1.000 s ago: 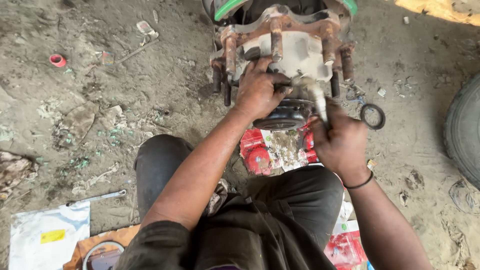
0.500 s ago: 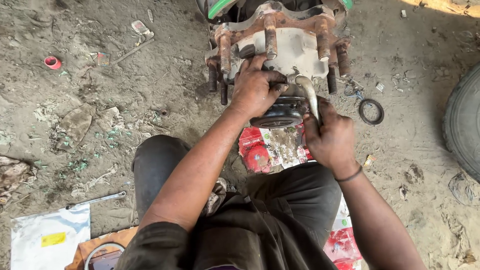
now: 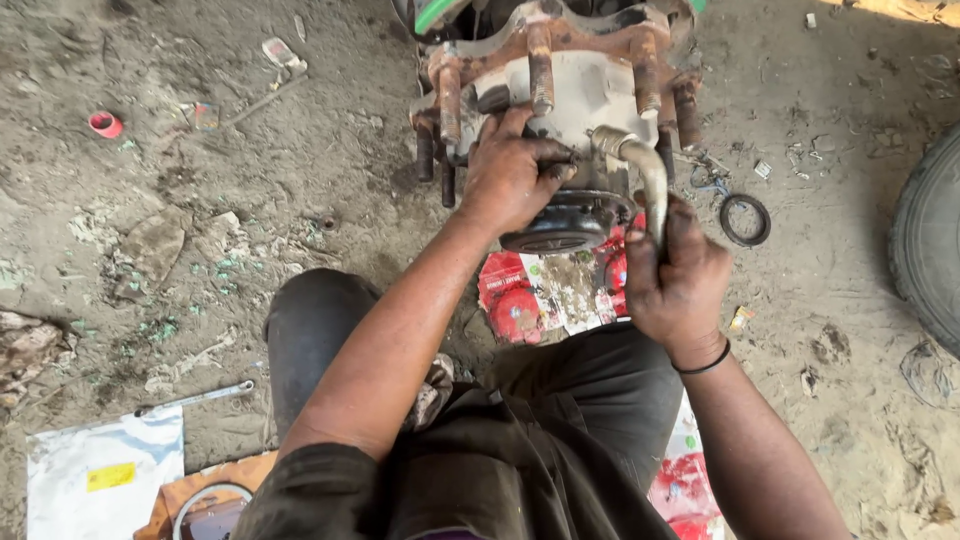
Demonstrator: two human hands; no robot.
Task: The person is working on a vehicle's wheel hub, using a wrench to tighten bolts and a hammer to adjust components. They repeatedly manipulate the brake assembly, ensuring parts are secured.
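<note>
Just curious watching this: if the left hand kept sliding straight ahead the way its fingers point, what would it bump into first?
The left hand already rests on the wheel hub; its fingers point up and right, so it would likely meet the rusty studs first, though depth is unclear.

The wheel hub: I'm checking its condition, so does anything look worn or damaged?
Yes. The wheel hub has rust-brown studs and flange. The left hand rests on it; the right hand grips a bent metal tool.

Rusty rough metal wheel hub (image 3: 560,70), dull grey metal wrench (image 3: 640,170)
</note>
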